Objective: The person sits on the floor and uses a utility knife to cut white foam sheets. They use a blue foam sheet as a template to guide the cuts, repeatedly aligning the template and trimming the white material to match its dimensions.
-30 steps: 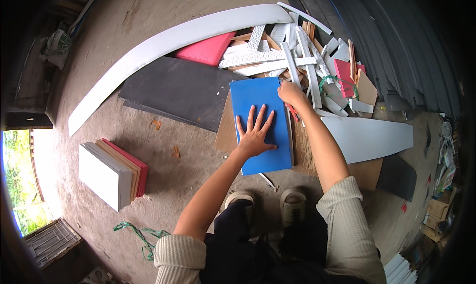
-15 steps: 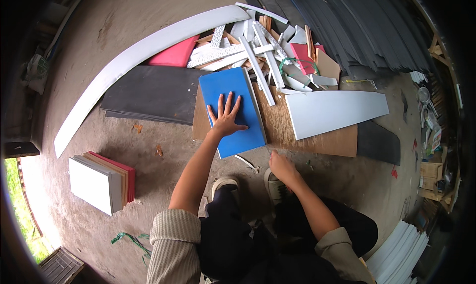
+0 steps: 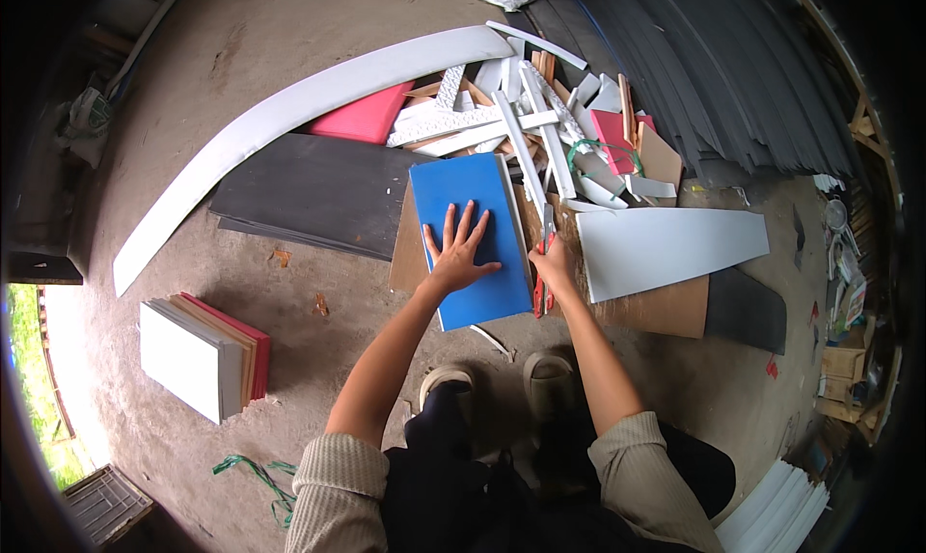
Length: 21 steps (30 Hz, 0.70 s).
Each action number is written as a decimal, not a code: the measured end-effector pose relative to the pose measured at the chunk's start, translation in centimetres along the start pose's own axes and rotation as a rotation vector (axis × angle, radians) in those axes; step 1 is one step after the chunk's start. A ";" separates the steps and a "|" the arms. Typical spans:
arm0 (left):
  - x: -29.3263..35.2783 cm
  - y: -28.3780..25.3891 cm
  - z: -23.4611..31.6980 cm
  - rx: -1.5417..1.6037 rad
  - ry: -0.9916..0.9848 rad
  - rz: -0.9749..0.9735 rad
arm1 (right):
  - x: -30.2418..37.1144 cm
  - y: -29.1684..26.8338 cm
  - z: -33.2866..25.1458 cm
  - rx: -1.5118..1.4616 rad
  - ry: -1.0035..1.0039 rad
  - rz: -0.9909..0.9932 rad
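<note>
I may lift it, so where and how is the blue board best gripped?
Grip the blue board probably by its near left corner, from the person's side, pinching top and underside: there it juts past the brown board beneath, while the left hand covers its middle.

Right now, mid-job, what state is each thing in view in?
Left hand: open, fingers spread on the blue panel.
Right hand: closed around the red-handled tool.
Blue panel: lying flat, under the left hand.
Red-handled tool: held; open or shut, can't tell.
Mixed-colour sheets: stacked.
Scraps: heaped loosely.
White panel: lying on the brown board.
Sleeves: rolled up.
</note>
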State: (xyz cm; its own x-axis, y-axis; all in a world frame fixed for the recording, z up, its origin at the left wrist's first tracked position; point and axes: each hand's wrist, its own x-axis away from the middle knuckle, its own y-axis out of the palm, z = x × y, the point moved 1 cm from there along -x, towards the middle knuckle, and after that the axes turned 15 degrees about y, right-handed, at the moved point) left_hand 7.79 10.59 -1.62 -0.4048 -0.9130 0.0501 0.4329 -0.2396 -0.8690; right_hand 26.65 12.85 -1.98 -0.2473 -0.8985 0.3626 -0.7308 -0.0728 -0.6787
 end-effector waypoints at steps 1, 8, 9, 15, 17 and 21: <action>0.1 0.2 -0.3 0.009 -0.001 0.056 | -0.5 0.8 -0.3 0.017 0.026 0.010; -1.2 0.0 2.0 0.253 -0.266 0.410 | 0.0 0.0 -1.4 -0.341 0.269 -0.278; -1.6 -0.5 2.2 0.285 -0.337 0.421 | 0.4 -0.2 -2.1 -0.344 0.265 -0.303; -0.9 -3.1 3.1 0.187 -0.387 0.482 | 2.1 -0.7 -3.8 -0.414 0.156 -0.234; -0.4 -3.6 3.1 0.154 -0.411 0.504 | 2.8 -1.3 -4.4 -0.426 0.133 -0.167; 1.1 -4.2 1.2 0.092 -0.418 0.496 | 4.0 -3.7 -4.3 -0.401 0.057 -0.065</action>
State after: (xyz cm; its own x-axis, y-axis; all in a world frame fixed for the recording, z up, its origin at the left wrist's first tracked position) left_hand 6.54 10.18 2.66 0.1995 -0.9694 -0.1428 0.5624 0.2326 -0.7935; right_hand 25.63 11.37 4.78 -0.2191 -0.8712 0.4393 -0.9333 0.0558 -0.3548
